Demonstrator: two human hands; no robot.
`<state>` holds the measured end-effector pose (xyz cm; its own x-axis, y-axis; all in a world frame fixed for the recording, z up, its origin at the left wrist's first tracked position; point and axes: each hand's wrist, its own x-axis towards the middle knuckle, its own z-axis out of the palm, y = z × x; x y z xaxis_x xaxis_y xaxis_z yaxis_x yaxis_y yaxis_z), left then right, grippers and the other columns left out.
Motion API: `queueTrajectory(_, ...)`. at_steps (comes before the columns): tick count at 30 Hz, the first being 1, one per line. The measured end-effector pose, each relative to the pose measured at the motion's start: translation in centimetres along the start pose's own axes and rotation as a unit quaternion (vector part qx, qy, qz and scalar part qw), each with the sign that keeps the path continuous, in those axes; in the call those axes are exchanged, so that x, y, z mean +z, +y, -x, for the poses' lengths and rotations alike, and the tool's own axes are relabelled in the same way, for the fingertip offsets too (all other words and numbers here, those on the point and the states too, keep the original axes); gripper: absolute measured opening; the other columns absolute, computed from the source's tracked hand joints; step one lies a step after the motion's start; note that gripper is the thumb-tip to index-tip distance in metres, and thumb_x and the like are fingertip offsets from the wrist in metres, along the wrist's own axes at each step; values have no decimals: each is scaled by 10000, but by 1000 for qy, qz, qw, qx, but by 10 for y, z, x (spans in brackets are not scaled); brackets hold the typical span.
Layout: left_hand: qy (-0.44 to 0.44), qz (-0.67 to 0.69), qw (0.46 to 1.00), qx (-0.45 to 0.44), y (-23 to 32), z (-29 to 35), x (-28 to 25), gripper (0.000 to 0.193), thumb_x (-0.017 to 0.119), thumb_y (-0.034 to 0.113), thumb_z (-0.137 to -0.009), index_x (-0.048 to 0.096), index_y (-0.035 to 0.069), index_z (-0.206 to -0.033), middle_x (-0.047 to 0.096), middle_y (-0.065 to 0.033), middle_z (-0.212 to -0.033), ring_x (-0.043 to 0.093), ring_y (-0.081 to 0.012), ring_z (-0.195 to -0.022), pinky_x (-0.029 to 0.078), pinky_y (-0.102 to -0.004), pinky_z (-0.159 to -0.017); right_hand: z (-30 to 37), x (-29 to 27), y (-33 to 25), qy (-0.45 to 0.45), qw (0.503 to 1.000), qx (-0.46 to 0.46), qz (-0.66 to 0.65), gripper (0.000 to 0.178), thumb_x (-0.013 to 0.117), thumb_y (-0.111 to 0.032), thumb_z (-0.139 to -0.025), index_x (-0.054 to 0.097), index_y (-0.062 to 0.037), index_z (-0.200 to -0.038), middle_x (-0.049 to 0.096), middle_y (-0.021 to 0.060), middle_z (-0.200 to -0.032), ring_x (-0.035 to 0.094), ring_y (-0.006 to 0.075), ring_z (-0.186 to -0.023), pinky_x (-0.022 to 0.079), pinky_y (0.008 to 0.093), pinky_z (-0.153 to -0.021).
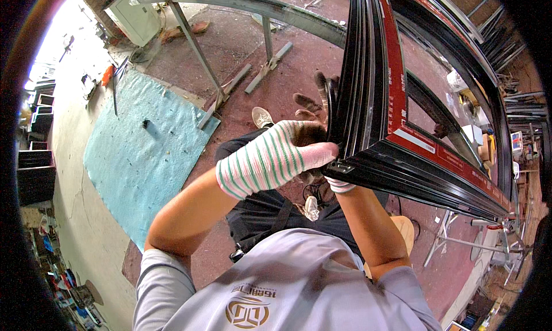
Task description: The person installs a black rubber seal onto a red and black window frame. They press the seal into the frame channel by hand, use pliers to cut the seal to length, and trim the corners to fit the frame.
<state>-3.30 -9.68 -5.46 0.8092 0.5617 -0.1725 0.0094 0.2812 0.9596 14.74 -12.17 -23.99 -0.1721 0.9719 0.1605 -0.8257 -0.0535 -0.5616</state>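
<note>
A black window or door frame (359, 89) with a red film strip (397, 66) on its face fills the upper right, its near corner pointing toward me. My left hand (270, 158), in a white glove with green stripes, is closed at that corner, thumb laid along the edge; its other fingertips are partly hidden. My right hand (310, 104) reaches up behind the corner, its dark-palmed gloved fingers spread apart past the frame's left side. The frame hides most of its palm, so contact there is unclear. Along the edge by these fingers runs a thin curved black strip (331, 107).
A metal stand (192, 43) with a long curved-looking rail is ahead of me. Light blue sheeting (149, 153) with small debris lies on the floor to the left. Dark profiles (35, 170) are stacked at the far left, and more lengths (520, 110) at the right.
</note>
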Motion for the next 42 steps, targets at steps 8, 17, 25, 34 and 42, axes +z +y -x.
queueTrajectory(8,34,13,998,-49,6,19,17,318,628,246,-922,622,-14,-1103,637,27,-854,555,-36,-763,469,-213,-674,2,46,-13,67,997,-28,-24,404,638,-230,-883,558,-34,-1227,626,110,-1111,610,223,-984,508,357,-897)
queueTrajectory(17,26,61,998,-13,-15,-4,-4,346,594,335,-921,646,36,-1088,655,6,-923,608,-75,-845,485,-229,-736,4,29,-8,1,994,57,-93,490,479,-234,-971,400,49,-1363,549,205,-1273,629,241,-1036,561,327,-857)
queueTrajectory(25,8,86,996,-1,-12,-11,5,280,575,288,-920,661,36,-1006,646,17,-879,597,-80,-806,469,-245,-756,4,26,-19,8,1000,-11,-19,489,495,-250,-966,414,39,-1352,535,194,-1288,595,238,-1091,522,352,-912)
queueTrajectory(34,49,114,991,41,-15,-25,7,313,605,292,-920,669,-8,-984,621,23,-831,546,-44,-759,454,-221,-675,3,30,-27,16,1000,-13,0,471,514,-252,-960,435,-1,-1350,521,162,-1311,568,235,-1127,477,363,-954)
queueTrajectory(42,79,90,992,30,-21,-30,11,280,571,266,-924,673,7,-941,649,0,-815,582,-72,-748,469,-234,-686,6,36,-33,26,999,-23,16,456,531,-253,-955,454,-36,-1348,510,134,-1331,545,232,-1160,437,374,-992)
